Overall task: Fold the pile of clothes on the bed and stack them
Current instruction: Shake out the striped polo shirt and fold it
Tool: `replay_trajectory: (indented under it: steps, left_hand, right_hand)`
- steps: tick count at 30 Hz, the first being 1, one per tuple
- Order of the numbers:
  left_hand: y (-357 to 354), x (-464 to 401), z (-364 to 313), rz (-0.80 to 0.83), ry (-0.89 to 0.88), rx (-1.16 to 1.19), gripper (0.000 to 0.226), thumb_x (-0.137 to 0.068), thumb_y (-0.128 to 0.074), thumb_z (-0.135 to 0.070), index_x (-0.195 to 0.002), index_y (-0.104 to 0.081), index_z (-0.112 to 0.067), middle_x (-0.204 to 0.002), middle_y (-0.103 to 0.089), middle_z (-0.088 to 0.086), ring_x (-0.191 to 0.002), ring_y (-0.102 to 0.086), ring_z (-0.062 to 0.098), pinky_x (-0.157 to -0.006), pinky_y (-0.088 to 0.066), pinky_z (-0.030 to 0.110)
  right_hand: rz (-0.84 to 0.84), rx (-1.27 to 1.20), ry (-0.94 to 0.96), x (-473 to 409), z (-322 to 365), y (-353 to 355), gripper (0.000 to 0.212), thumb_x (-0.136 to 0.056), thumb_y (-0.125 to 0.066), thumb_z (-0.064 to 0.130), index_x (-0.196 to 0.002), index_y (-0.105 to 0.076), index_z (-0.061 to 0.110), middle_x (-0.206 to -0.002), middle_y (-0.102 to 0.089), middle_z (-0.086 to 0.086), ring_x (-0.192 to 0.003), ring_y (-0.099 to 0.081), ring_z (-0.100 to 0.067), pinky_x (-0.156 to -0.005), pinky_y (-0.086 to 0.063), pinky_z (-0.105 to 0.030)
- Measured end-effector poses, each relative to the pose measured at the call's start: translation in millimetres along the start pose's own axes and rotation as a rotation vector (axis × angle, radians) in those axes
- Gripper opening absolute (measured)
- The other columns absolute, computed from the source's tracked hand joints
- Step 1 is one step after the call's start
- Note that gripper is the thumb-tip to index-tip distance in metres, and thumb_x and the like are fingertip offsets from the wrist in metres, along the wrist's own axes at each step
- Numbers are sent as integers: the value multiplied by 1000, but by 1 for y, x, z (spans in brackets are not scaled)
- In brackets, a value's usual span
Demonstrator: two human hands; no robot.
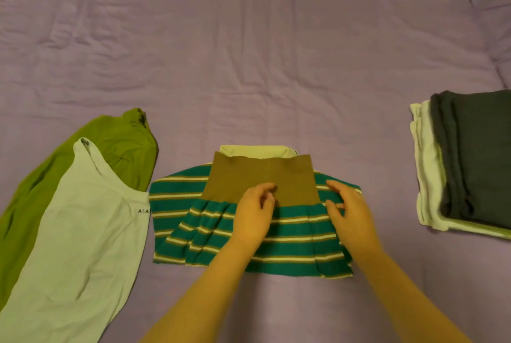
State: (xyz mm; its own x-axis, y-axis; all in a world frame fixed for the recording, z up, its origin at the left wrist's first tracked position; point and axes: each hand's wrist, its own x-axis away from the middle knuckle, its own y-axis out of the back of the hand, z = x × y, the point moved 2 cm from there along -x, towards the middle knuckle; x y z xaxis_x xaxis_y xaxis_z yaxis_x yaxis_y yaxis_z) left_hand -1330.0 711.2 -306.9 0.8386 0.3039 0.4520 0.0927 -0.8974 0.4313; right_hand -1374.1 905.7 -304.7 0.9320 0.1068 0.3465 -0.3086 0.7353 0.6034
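Purple bed [249, 66] | left hand [253, 215], right hand [347, 211] resting loosely curled, gripping nothing, flattening striped garment [290, 243] lower centre (unfolded pile left, stack right)

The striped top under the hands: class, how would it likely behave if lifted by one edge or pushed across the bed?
The striped top would probably droop, since its cloth already lies in soft pleats. Its folds would likely fall open, as nothing pins them. Pushed, it may bunch instead of sliding, as the sheet itself is wrinkled.
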Motion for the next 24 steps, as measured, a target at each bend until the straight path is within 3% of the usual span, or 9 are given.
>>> replay_trajectory:
  steps: [3,6,8,11,14,15,18,22,24]
  left_hand:
    - [-34,26,-8,206,196,306,32,-99,-48,-17,-130,-56,-12,-102,-64,2,-94,-61,13,-86,-52,32]
    - [-61,44,-17,297,311,420,32,-101,-43,-25,-132,-51,-22,-109,-60,-4,-99,-57,7,-88,-51,27]
    - [-71,48,-24,319,362,481,33,-102,-39,-33,-133,-49,-27,-118,-58,-6,-108,-55,8,-94,-49,29]
    - [-75,50,-33,320,430,547,33,-101,-36,-42,-127,-53,-30,-114,-60,-11,-108,-56,7,-92,-50,29]
    - [-70,51,-37,347,458,623,31,-98,-32,-53,-106,-58,-38,-98,-66,-18,-89,-62,-3,-68,-51,16]
    - [-65,51,-38,357,461,672,35,-97,-30,-57,-108,-57,-38,-100,-67,-20,-87,-63,-4,-66,-51,14]
    - [-46,46,-40,368,400,814,53,-90,-26,-66,-129,-48,-37,-122,-58,-17,-101,-59,-2,-78,-51,17]
    - [-2,42,-39,339,325,867,65,-82,-30,-71,-133,-46,-34,-121,-62,-13,-109,-59,2,-85,-51,21]
    - [29,40,-30,310,295,876,75,-81,-31,-72,-140,-43,-28,-130,-58,-8,-118,-56,7,-98,-47,29]
  right_hand:
    - [-150,69,-37,18,-20,17,49,-89,-62,10,-135,-46,9,-134,-49,-11,-124,-45,-28,-103,-40,-44]
    - [-87,-270,-328,31,-35,13,72,-86,-68,13,-146,-29,9,-146,-40,-12,-131,-42,-30,-99,-42,-40]
    - [-56,-354,-390,34,-36,5,72,-84,-70,14,-144,-31,11,-142,-45,-12,-125,-49,-30,-95,-47,-41]
    - [-19,-370,-357,35,-29,-7,51,-82,-72,9,-126,-47,15,-122,-60,-8,-107,-60,-24,-86,-53,-42]
    - [27,-460,-302,37,-14,-16,57,-84,-67,2,-134,-43,15,-121,-62,-4,-110,-61,-21,-91,-53,-43]
    - [34,-483,-256,39,-6,-18,62,-84,-66,-2,-137,-40,17,-122,-61,-2,-110,-61,-18,-91,-53,-40]
    - [89,-531,-124,47,23,-28,76,-85,-59,-9,-144,-30,28,-129,-57,7,-114,-59,-5,-89,-53,-23]
    - [129,-413,-19,52,66,-55,86,-87,-61,2,-149,-14,38,-149,-38,8,-132,-43,-11,-105,-43,-37]
    - [149,-319,54,54,90,-73,87,-88,-61,7,-149,-8,40,-153,-30,7,-134,-41,-14,-102,-43,-30]
